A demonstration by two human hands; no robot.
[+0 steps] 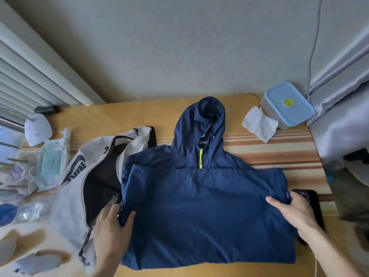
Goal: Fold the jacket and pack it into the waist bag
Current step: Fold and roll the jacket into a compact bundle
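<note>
navy, thin jacket [205, 206] lies flat mid-surface, hem folded up, grey waist bag [83, 176] unzipped at its left. left hand [111, 226] and right hand [293, 210] each pinch a side edge. it looks light, limp, slippery; pinching the edges suits it.

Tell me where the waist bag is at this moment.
In the head view the grey waist bag lies open on the table, left of the folded navy jacket and touching its left edge, just beyond the left hand.
</note>
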